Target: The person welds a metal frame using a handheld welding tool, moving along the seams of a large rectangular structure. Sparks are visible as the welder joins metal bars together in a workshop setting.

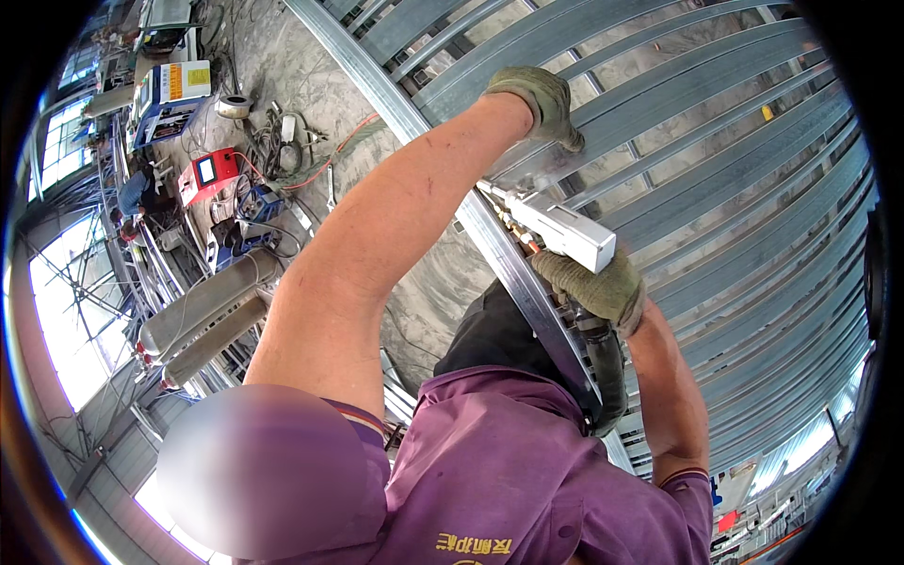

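My right hand [600, 290], in a worn green glove, is closed around the handle of a white handheld welding gun [570, 231]. The gun's narrow metal nozzle points at the frame's edge rail [527, 292], and a thick black hose [607, 377] hangs below the grip. Faint haze hangs in front of the nozzle. My left arm stretches across to the far side. There my gloved left hand [539, 102] is bent over a galvanized steel slat [612, 127], its fingers curled down onto the metal and partly hidden.
Parallel steel slats fill the right side. On the concrete floor to the left stand a red machine [207, 176], a blue machine [169, 105], a tape roll [233, 106] and tangled cables. A grey metal trough [207, 301] lies nearer. A person in blue [138, 191] is far left.
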Demonstrator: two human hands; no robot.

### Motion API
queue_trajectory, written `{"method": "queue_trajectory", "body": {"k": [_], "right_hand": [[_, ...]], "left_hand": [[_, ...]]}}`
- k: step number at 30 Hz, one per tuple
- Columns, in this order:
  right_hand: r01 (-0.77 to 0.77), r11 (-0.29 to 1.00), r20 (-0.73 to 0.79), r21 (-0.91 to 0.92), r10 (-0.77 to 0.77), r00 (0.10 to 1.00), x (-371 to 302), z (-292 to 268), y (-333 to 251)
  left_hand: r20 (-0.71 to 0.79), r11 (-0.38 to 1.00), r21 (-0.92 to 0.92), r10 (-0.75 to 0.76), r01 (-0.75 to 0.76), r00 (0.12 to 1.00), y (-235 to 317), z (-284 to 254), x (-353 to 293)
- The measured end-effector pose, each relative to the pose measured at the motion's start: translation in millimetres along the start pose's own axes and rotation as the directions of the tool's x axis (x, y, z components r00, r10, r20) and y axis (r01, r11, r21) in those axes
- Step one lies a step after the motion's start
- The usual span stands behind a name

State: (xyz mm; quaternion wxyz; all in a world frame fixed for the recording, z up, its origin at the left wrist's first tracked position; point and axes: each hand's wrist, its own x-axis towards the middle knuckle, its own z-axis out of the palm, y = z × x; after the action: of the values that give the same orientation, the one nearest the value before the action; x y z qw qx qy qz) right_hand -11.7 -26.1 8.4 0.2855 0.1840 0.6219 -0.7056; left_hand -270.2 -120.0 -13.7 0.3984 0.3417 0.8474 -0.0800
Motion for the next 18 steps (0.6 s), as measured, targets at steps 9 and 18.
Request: {"method": "queue_trajectory", "body": {"k": [9,18], "right_hand": [[0.029,0.983,0.026,-0.179,-0.024,0.999,0.7,-3.5,-2.4],[-0.079,0.980,0.060,-0.183,0.091,0.994,0.3,-5.0,-15.7]], "left_hand": [[0.073,0.999,-0.017,-0.044,0.045,0.996,9.2,-13.6,-8.7],[0.086,0.998,0.006,-0.056,0.056,0.995,8.6,-12.4,-4.1]]}}
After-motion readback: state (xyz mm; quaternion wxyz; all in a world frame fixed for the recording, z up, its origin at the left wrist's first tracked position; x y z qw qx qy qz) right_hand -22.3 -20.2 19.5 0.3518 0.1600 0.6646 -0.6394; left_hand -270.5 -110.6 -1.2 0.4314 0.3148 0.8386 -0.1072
